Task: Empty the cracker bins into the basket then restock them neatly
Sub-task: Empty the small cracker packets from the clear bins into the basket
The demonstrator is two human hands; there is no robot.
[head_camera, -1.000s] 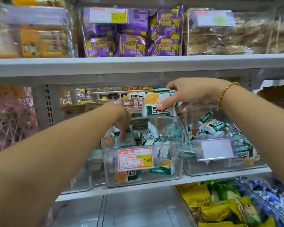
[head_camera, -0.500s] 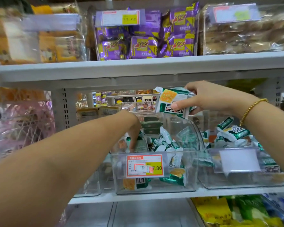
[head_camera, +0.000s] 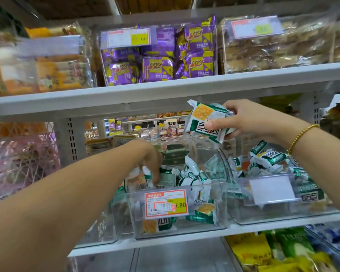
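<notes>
- the right hand point(head_camera: 249, 118) is up at about 1 o'clock from the clear plastic middle bin point(head_camera: 214, 185), with thumb and curled fingers pinching a small stack of green-and-white cracker packets point(head_camera: 205, 122) held above the bin's open top.
- a gold bead bracelet point(head_camera: 300, 137) sits on the right wrist.
- the left hand point(head_camera: 151, 160) reaches down into the 9 o'clock side of the same bin, fingertips lying on a green foil packet point(head_camera: 166, 178); whether it pinches the packet or only presses on it, i cannot tell.
- the middle bin holds a loose jumble of the same packets, some heaped toward the back and a few lying on the floor behind the orange-and-yellow price label point(head_camera: 166, 204) on its front wall.
- at 3 o'clock, just beside it, a second clear bin point(head_camera: 283, 217) with a blank white label point(head_camera: 272, 190) is piled with more of these packets.
- both bins stand on a white metal shelf point(head_camera: 165, 243).
- at 12 o'clock, on the shelf above, are shiny purple snack packs point(head_camera: 159, 67).
</notes>
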